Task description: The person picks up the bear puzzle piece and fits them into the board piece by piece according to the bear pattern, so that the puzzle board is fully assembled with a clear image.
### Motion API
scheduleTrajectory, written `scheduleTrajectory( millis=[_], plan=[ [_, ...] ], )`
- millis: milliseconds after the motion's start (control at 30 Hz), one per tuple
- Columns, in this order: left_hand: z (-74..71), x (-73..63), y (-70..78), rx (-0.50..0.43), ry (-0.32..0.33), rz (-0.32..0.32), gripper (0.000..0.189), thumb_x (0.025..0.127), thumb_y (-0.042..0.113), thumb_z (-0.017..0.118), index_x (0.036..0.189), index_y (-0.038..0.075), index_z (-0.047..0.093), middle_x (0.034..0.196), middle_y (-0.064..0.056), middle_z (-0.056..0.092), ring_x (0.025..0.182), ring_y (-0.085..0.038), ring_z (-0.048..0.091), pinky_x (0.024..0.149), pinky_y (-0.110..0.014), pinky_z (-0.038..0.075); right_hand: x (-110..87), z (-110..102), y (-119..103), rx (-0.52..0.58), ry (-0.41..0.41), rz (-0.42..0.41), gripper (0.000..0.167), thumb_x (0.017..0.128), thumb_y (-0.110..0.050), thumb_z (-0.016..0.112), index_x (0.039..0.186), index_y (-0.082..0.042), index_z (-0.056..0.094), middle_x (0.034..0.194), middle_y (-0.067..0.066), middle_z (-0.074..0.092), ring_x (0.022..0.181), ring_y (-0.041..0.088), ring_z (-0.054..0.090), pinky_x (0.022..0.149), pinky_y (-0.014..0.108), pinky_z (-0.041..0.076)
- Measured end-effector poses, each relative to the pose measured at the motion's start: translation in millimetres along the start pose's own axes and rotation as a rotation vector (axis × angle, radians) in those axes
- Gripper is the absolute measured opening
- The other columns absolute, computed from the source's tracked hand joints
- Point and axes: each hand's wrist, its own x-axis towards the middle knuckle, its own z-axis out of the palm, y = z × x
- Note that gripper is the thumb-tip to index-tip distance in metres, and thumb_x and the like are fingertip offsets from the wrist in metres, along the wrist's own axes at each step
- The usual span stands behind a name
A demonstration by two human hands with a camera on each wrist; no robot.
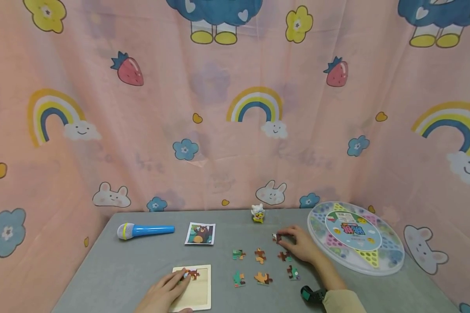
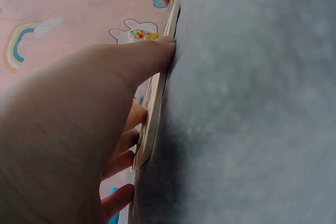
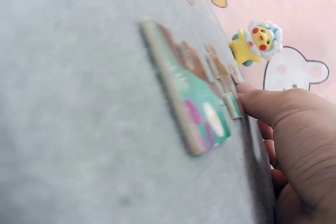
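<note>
Brown-and-white, the jigsaw piece (image 1: 276, 238) the right hand (image 1: 299, 244) pinches is probably light, stiff, best held edgewise; the left hand (image 1: 165, 290) rests straight-fingered on the tray (image 1: 199, 294).

Looks like a curtained-off children's play corner.
Hung with a pink cartoon-print curtain (image 1: 152, 117) behind a gray table (image 1: 117, 269), set with jigsaw pieces (image 1: 263, 278), a toy microphone (image 1: 150, 231), a Chinese checkers set (image 1: 354, 231) and a figurine (image 1: 258, 214).

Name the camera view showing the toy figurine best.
Right wrist: the figurine is large there, its face clear. The head view shows it small; the left wrist, partly hidden behind the left hand.
</note>
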Motion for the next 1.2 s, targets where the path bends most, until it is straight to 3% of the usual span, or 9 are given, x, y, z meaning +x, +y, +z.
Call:
scheduleTrajectory(
  millis=[533, 767, 1200],
  plan=[
    [-1.9, 1.4, 1.2, 0.015, -0.01, -0.002, 0.087, 0.097, 0.076, 0.054, 0.155, 0.012, 0.057, 0.16, -0.013, 0.051, 0.138, -0.039, 0.051, 0.097, -0.066, 0.052, -0.5, 2, -1, 0.012, 0.001, 0.07, 0.026, 0.101, -0.018, 0.074, 0.126, -0.01, 0.076, 0.12, 0.009, 0.066, 0.117, 0.035, 0.063, 0.104, 0.061, 0.05],
    [0.0, 0.3, 0.0, 0.031, 0.005, 0.015, 0.085, 0.098, 0.076, 0.053, 0.155, 0.013, 0.057, 0.16, -0.012, 0.051, 0.136, -0.038, 0.052, 0.094, -0.064, 0.054, 1.0, 0, -6, 0.008, 0.006, 0.054, 0.025, 0.1, -0.017, 0.075, 0.124, -0.007, 0.076, 0.117, 0.01, 0.068, 0.114, 0.035, 0.064, 0.102, 0.06, 0.051],
    [3.1, -1.6, -4.0, 0.028, 0.035, 0.048, 0.081, 0.099, 0.072, 0.055, 0.155, 0.014, 0.056, 0.16, -0.011, 0.052, 0.135, -0.036, 0.053, 0.092, -0.062, 0.055, 4.0, -11, -36, 0.015, 0.011, 0.052, 0.027, 0.103, -0.02, 0.072, 0.126, -0.005, 0.074, 0.115, 0.01, 0.071, 0.111, 0.032, 0.067, 0.098, 0.055, 0.056]
  ],
)
